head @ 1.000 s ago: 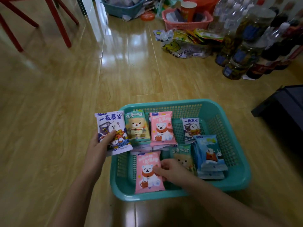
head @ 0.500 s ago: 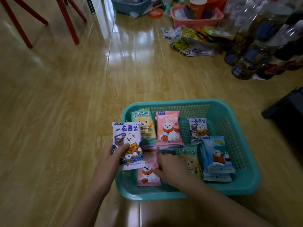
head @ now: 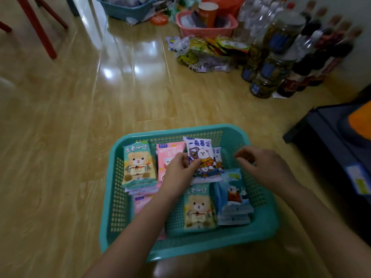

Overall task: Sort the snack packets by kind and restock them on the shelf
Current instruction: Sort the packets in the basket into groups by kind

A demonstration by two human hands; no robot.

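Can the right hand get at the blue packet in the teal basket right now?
Probably yes. The right hand hovers empty and open over the teal basket, just above the blue packet, which lies on top with nothing covering it. The left hand, holding the white packet, is off to the side.

Snack packets [head: 138, 164] in basket [head: 210, 245] on floor [head: 60, 137]; bottles [head: 291, 57] behind, right.

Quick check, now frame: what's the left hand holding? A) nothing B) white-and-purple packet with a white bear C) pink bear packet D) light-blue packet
B: the left hand pinches the white-and-purple packet over the teal basket, while the light-blue packet lies in the basket untouched.
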